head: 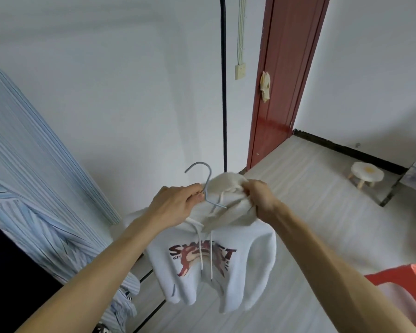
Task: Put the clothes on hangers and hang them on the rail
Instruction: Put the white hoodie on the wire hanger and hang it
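Note:
A white hoodie (216, 272) with a dark red chest print and drawstrings hangs in the air in front of me. A grey wire hanger (205, 186) sticks out of its neck, hook up. My left hand (175, 205) grips the hanger's neck just below the hook. My right hand (262, 200) grips a bunch of the cream hood fabric (228, 186) beside the hanger. The black upright post of the clothes rail (223, 92) stands just behind the hoodie; its top bar is out of view.
A blue striped shirt (29, 188) hangs at the left. The rail's black base bars (151, 306) run along the floor below. A dark red door frame (283, 80), a small round stool (366, 175) and a red container (399, 292) at lower right are around me.

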